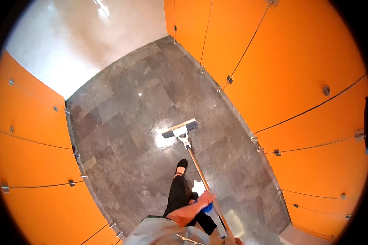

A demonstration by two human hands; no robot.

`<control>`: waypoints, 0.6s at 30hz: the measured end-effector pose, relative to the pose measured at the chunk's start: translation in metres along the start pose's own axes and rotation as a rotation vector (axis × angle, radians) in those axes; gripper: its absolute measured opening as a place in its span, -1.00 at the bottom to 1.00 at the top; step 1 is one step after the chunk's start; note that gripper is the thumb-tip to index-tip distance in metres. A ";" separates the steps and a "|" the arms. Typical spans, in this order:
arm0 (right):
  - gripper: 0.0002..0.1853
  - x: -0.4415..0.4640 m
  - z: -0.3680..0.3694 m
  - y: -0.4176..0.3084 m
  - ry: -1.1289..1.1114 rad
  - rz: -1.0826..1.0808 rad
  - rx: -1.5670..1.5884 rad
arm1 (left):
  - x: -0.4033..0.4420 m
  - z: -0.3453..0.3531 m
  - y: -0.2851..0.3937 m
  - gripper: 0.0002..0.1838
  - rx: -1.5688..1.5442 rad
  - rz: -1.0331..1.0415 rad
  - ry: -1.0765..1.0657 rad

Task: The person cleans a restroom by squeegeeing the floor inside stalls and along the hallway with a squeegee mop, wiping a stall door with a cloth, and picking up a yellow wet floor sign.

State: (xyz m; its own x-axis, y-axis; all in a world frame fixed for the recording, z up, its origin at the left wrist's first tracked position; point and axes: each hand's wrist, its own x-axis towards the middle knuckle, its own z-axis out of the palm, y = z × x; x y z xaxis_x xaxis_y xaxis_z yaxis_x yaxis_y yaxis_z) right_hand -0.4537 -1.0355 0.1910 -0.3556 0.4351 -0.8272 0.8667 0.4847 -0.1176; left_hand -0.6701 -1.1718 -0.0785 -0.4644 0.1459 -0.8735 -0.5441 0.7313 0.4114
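A long-handled mop [197, 164] slants from the bottom edge up to the middle of the head view. Its wide, flat head [188, 127], with a white bracket, rests on the grey tiled floor [122, 139]. My left hand [207, 197] is closed around the lower part of the pole. Just beneath that hand is something blue [208, 207], mostly hidden. At the bottom edge, only a small part of my right hand [238, 241] shows, closed at the pole's upper end. My black shoe [182, 164] stands left of the pole.
Orange panels with metal fittings line both sides, a right panel [298, 61] and a left panel [28, 163]. Short metal feet support them along the floor. A pale, shiny wall [122, 36] stands at the far end. Light reflects off the tiles near the mop head.
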 end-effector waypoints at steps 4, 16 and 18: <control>-0.57 0.129 0.041 -0.082 0.172 -0.312 -0.093 | 0.067 -0.117 0.047 -0.39 -0.018 0.016 0.298; -0.78 0.331 -0.058 -0.435 0.062 -0.539 0.380 | 0.177 -0.296 0.226 -0.31 -0.206 0.337 0.520; -0.77 0.315 -0.080 -0.393 0.069 -0.549 0.289 | 0.210 -0.266 0.223 -0.31 -0.124 0.299 0.363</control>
State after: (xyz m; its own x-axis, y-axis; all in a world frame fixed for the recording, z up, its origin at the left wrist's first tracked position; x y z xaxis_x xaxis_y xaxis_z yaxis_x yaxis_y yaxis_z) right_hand -0.9347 -1.0280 0.0206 -0.7896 0.2329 -0.5678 0.6071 0.4310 -0.6676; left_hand -1.0751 -1.1553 -0.1003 -0.8149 0.0798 -0.5741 -0.4184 0.6045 0.6779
